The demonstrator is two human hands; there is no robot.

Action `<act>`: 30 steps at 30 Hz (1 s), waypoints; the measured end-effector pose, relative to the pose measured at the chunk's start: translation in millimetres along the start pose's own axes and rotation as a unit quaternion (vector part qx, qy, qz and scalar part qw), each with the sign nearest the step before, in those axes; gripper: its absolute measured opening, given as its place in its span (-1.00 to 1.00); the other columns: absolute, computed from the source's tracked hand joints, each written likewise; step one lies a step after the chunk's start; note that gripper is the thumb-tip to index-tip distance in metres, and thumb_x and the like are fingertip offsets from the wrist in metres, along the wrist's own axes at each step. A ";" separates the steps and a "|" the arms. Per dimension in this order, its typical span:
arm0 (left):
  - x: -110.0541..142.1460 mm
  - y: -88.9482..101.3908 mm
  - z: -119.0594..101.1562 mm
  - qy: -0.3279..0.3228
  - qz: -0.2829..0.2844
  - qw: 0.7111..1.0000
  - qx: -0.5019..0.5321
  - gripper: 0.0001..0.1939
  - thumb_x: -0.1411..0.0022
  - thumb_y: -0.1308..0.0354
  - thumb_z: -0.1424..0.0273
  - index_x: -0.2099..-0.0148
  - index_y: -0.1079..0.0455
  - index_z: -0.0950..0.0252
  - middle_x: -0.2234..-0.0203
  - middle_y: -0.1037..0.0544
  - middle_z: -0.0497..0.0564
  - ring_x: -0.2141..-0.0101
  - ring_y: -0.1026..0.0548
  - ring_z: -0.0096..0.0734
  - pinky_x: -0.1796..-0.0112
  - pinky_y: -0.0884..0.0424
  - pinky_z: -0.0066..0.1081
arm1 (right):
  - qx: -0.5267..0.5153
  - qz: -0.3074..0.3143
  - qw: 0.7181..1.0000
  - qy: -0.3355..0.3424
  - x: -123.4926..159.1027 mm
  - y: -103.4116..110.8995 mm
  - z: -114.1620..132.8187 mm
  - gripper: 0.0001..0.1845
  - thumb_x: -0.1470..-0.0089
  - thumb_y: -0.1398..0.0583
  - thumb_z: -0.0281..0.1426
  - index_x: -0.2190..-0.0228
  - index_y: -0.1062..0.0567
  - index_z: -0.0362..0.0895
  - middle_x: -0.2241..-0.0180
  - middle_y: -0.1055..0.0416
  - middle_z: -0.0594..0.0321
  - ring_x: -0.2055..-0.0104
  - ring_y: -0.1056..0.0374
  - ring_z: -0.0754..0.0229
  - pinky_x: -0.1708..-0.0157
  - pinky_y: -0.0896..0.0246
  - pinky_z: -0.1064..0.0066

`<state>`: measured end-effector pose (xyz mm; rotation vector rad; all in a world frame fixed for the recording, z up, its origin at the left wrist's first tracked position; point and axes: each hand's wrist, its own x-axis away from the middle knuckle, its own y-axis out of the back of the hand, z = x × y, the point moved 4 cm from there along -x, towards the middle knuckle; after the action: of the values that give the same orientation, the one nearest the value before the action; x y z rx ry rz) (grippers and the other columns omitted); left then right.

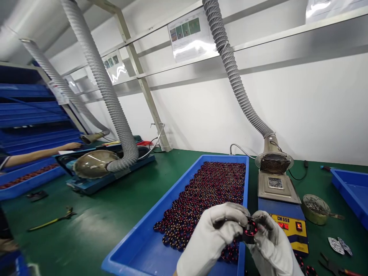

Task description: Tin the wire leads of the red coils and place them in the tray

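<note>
I have the ring (250, 228) pinched between both gloved hands, over the near right rim of the tray (149, 245). Its open face points back toward my camera, slightly tilted; being round, it gives me no clear long axis. My left hand (214, 232) has thumb and fingers closed on its left side, and my right hand (273, 243) grips it from the right.

The fingertips cover both edges of the ring, and I can't tell whether the dark piece beneath belongs to it. The frame cuts off the tray's near end, the right tray (352, 188) and the pliers (330, 264). My right hand partly covers the machine (287, 230).

The tray holds a dense layer of red-and-black rings, with bare blue floor toward me. The bowl (316, 216) holds grey scraps; the far-left tray (8, 193) holds reddish pieces, blurred, near another person's arm (37, 155).
</note>
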<state>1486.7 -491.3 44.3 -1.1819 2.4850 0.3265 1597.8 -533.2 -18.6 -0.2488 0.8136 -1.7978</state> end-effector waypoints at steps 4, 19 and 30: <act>6.4 7.6 -7.4 -0.119 -0.057 0.990 -0.041 -0.85 -0.06 -0.11 0.52 0.47 -0.45 0.21 0.47 -0.50 -0.05 0.28 -0.44 -0.36 0.16 -0.31 -0.45 | 0.046 -0.019 0.998 0.031 2.5 0.4 3.4 -0.65 0.39 -0.40 -0.30 0.51 -0.42 -0.14 0.51 -0.43 0.21 0.48 -0.37 0.17 0.47 -0.31 0.40; -2.2 -30.2 28.4 0.034 -0.118 0.949 0.290 -0.76 0.14 -0.36 0.22 0.47 -0.50 0.27 0.46 -0.55 0.03 0.34 -0.48 -0.32 0.22 -0.38 -0.43 | 0.465 -0.104 0.734 0.484 36.7 -11.1 22.0 -0.81 0.11 -0.16 -0.58 0.52 -0.39 -0.01 0.26 -0.39 0.25 0.20 -0.35 0.15 0.25 -0.27 0.36; -1.3 -25.3 24.3 0.121 -0.108 0.966 0.201 -0.75 0.21 -0.36 0.42 0.36 -0.51 0.32 0.48 -0.55 0.04 0.42 -0.47 -0.41 0.35 -0.37 -0.54 | 0.442 -0.127 0.746 0.482 34.5 -6.2 32.2 -0.78 0.19 -0.23 -0.59 0.53 -0.37 -0.03 0.29 -0.48 0.25 0.26 -0.40 0.10 0.27 -0.30 0.27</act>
<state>1512.8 -497.4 21.5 -1.3567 2.4237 -0.3859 1597.0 -576.2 1.8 1.3608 0.4770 -2.3497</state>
